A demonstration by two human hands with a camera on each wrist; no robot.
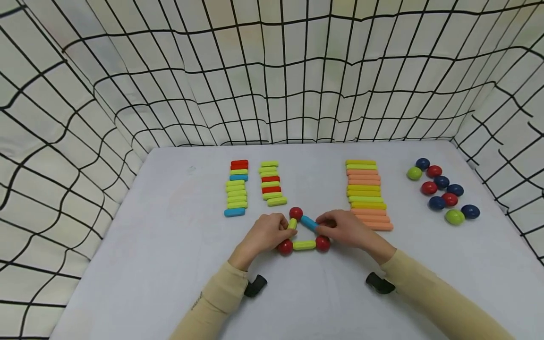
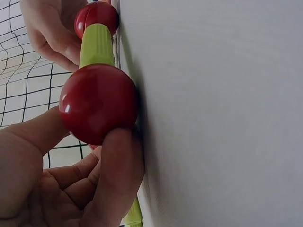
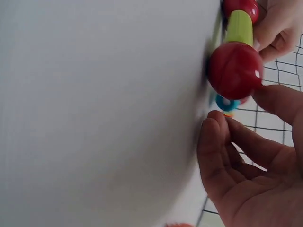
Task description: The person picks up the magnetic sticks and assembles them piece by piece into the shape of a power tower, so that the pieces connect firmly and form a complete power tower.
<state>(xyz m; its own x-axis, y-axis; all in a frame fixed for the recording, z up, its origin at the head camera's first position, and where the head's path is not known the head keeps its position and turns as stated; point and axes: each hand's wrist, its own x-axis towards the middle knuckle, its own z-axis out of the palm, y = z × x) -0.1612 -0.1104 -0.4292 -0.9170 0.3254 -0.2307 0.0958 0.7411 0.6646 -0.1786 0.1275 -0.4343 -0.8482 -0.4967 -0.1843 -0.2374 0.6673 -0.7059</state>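
Three red balls and short rods form a small frame on the table. My left hand [image 1: 267,232] grips the lower left red ball [image 2: 98,104], with a digit on either side of it. A lime rod [image 1: 304,245] joins that ball to the lower right red ball [image 3: 236,71]. Another lime rod [image 1: 292,224], partly covered by my left hand, runs up to the top red ball [image 1: 296,213]. A blue rod [image 1: 309,223] slants from the top ball to my right hand [image 1: 343,228]. My right thumb and fingers stand apart around its lower end, close to the lower right ball.
Behind my hands lie two columns of short rods [image 1: 236,192] [image 1: 270,184] in lime, red and blue. A stack of longer yellow, lime and orange rods [image 1: 366,193] lies at the right. Several blue, red and green balls [image 1: 442,182] sit farther right. Black netting [image 1: 297,80] surrounds the white table [image 1: 140,264].
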